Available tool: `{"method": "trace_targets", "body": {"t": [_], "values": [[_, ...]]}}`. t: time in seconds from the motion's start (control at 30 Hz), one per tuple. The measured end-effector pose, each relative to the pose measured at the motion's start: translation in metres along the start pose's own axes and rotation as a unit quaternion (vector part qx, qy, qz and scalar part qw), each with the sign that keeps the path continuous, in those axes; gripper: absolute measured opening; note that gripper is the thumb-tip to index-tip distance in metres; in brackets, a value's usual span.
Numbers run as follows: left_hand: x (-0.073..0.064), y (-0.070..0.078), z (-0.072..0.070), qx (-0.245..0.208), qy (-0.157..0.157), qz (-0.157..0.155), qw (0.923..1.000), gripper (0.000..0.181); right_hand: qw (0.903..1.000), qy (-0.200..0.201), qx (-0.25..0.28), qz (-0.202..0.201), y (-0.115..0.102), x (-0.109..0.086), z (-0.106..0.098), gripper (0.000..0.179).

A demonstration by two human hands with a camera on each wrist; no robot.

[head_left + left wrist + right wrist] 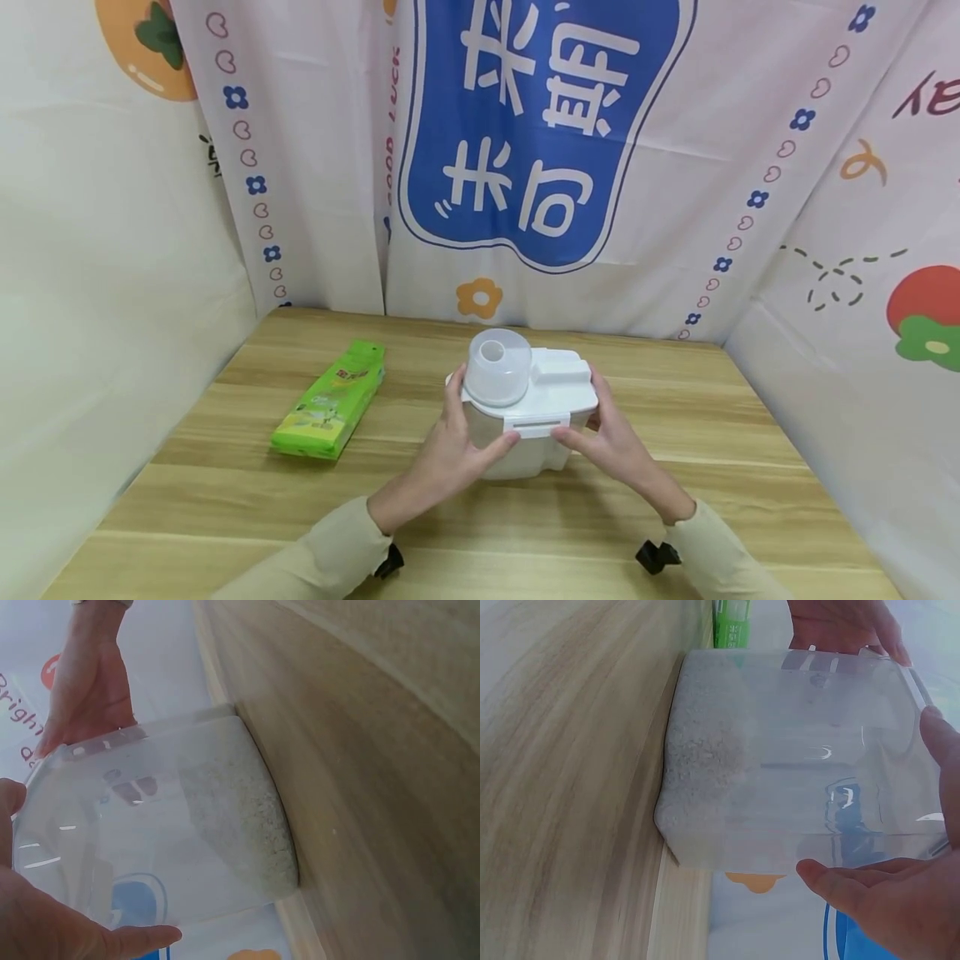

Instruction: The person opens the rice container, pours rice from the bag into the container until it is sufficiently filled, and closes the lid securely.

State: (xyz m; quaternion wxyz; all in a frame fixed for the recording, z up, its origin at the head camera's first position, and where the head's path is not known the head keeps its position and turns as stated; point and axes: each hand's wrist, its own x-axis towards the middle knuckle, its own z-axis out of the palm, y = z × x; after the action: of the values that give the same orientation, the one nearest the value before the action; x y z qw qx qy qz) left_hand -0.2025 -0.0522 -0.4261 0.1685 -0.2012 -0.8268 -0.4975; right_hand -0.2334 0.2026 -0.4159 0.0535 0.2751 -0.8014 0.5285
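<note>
A clear plastic rice container (521, 461) with a white lid (562, 396) stands upright on the table. In the left wrist view its lower part holds pale grains (247, 817) that look like rice. A see-through measuring cup (498, 379) sits upside down on the lid's left side. My left hand (455, 446) grips the container's left side and my right hand (618, 442) its right side. Both thumbs touch the front edge, at either end of the white latch (537, 425). Some fingers are hidden behind the container in the head view.
A green packet (330, 404) lies on the wooden table (247, 517), left of the container. Printed cloth (330, 167) hangs behind the table and along both sides. Black wrist mounts (657, 557) show under the sleeves.
</note>
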Motion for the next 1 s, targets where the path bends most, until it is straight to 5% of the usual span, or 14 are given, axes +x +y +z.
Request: {"method": "trace_targets", "body": {"t": [0.4,0.7,1.0], "values": [[0.001,0.002,-0.001,-0.013,-0.001,0.012,0.9998,0.109,0.9997,0.013,-0.022,-0.001,-0.032,-0.001,0.002,0.095],[0.002,0.000,0.001,-0.016,0.002,0.020,0.9997,0.108,0.9992,0.035,-0.019,0.000,-0.001,0.001,0.003,0.101],[0.003,-0.002,0.002,-0.013,0.011,0.032,0.9993,0.106,0.9982,0.048,-0.032,-0.013,0.001,0.001,0.005,0.100]]}}
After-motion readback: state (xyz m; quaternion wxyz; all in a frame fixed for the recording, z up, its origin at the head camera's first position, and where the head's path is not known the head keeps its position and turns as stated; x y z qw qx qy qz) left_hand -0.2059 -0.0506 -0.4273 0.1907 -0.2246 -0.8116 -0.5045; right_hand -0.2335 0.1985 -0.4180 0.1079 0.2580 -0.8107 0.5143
